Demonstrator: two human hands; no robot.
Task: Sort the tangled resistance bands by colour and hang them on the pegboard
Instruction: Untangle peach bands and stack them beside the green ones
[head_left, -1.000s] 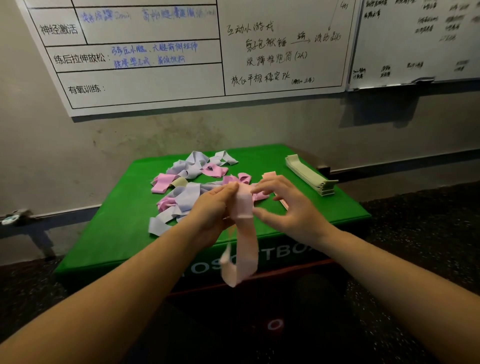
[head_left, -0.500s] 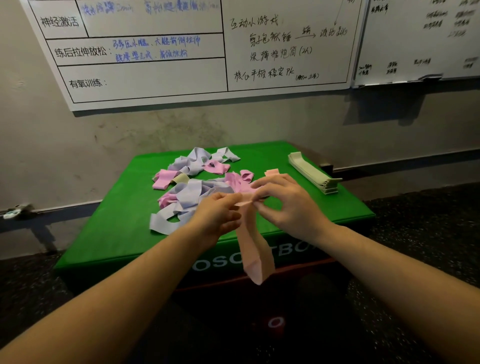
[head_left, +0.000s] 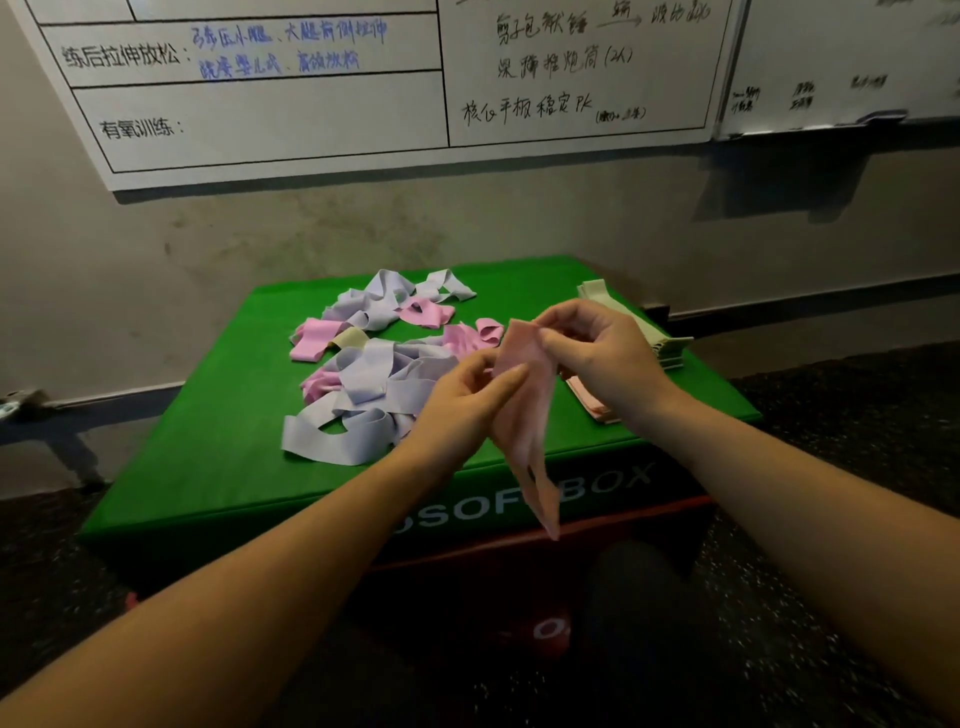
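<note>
above the green box (head_left: 208, 467), left hand (head_left: 457, 405) and right hand (head_left: 608, 353) both pinching a pink band (head_left: 524, 415)

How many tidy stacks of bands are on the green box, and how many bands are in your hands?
Tidy stacks: 2, a pale green stack and a peach stack
Bands in hands: 1, a peach band held by the left hand and right hand
Total: 3
</note>
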